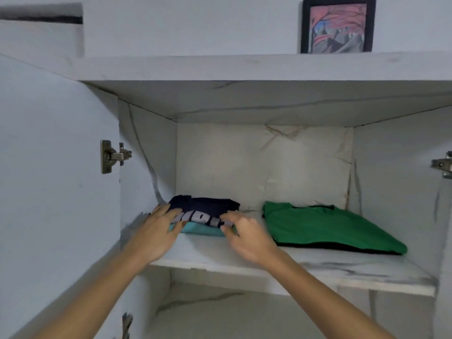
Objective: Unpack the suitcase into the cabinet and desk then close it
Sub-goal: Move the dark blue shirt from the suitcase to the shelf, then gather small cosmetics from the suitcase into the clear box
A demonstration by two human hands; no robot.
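I look into an open white cabinet with a marble-patterned shelf [318, 265]. On its left part lies a folded dark navy shirt [205, 206] with white lettering, stacked on a folded teal garment [203, 230]. My left hand [156, 231] rests on the stack's left front corner with fingers spread. At the stack's right front corner my right hand [244, 234] has curled fingers touching the navy shirt's edge. A folded green shirt [325, 226] lies on the right part of the shelf. The suitcase and desk are out of view.
The cabinet's left door [53, 179] stands open with a metal hinge [113, 156]; another hinge [444, 165] shows at the right edge. A framed picture [338, 25] stands on top of the cabinet. A lower shelf [232, 311] shows beneath.
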